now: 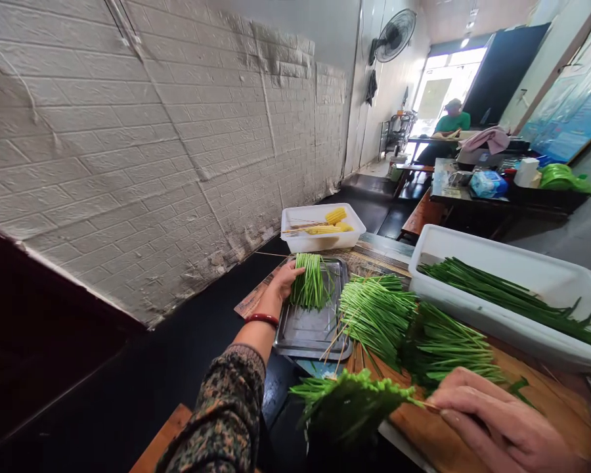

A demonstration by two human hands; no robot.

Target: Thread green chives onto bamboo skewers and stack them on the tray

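My left hand is closed at the side of a bunch of skewered green chives over the metal tray. A thin stick sticks out leftward beyond my fingers. My right hand, at lower right, pinches the bare end of a wooden skewer. Threaded on that skewer, a row of chives hangs in front of the board's near edge. Between my hands lie a pile of pale green chive stalks and a darker chive pile on the wooden board.
A white tub of long chives stands at right. Behind the tray is a white container with skewered corn. A brick-patterned wall runs along the left. Farther back, a person in green sits at a table.
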